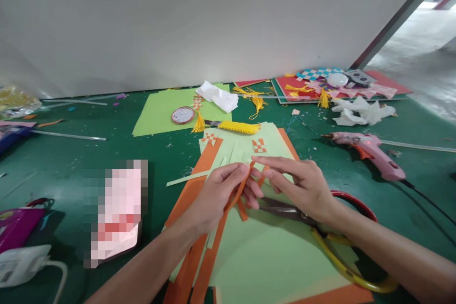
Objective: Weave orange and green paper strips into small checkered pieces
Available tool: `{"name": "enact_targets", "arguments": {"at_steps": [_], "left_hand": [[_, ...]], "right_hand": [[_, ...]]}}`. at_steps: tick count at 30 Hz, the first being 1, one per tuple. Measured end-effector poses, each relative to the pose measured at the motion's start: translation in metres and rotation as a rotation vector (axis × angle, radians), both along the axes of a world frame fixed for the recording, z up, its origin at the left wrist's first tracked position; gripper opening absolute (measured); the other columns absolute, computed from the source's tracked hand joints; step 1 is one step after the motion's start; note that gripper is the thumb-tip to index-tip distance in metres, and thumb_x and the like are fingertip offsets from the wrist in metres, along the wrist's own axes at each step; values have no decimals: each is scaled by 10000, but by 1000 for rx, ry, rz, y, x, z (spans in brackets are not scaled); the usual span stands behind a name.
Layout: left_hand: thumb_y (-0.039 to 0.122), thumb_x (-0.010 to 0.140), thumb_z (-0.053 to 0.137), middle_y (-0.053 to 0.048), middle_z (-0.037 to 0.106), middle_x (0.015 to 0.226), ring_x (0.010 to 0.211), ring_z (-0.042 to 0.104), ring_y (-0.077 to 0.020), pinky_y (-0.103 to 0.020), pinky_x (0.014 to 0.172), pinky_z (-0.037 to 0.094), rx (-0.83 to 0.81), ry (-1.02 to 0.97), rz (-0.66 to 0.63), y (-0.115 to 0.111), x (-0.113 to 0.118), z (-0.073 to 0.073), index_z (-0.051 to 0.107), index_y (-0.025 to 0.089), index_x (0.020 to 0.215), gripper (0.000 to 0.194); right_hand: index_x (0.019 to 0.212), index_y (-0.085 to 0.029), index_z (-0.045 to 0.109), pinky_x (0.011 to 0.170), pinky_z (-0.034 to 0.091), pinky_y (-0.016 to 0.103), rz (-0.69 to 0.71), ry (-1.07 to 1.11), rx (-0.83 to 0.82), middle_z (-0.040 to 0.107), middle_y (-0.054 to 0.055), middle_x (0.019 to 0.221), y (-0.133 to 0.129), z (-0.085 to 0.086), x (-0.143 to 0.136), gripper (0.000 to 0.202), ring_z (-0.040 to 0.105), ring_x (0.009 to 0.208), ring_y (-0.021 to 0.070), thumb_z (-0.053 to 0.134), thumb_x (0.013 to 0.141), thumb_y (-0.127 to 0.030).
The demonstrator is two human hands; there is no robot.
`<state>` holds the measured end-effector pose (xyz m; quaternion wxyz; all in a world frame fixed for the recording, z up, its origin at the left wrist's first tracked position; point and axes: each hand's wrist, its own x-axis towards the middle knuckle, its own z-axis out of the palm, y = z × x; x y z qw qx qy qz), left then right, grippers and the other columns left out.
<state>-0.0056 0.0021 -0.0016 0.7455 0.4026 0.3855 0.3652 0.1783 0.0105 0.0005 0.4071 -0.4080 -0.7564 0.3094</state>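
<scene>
Over the middle of the pale green sheets [278,247], my left hand [228,185] is closed on a narrow orange paper strip [243,185], pinched between thumb and fingers. My right hand [302,180] is beside it, its index fingertip touching the strip's upper end and its thumb near another short orange piece. Scissors [335,251] with red and yellow handles lie partly under my right hand and wrist, blades pointing left. Two small orange-and-green woven pieces, one on the left [210,139] and one on the right [259,146], lie beyond my hands.
A yellow cutter [238,127] lies behind the hands. The pink glue gun [370,149] and its cord are at right. A phone [119,213] and white plug [24,263] are at left. Yellow tassels [257,103], crumpled tissue [218,96] and red boards [295,85] lie near the wall.
</scene>
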Motion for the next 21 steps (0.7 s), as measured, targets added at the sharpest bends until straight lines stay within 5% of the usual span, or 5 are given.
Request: {"name": "enact_targets", "arguments": {"at_steps": [21], "left_hand": [[405,931,489,-13,635,655,527,597,-114,-219,511,480,-10,-5,-10,0,2,5,596,147,835,295]], "right_hand": [[1129,-166,693,478,417,162,-9,-27,-33,589,-48,543,0,3,-3,288,466,444,57,555,885,-232]]}}
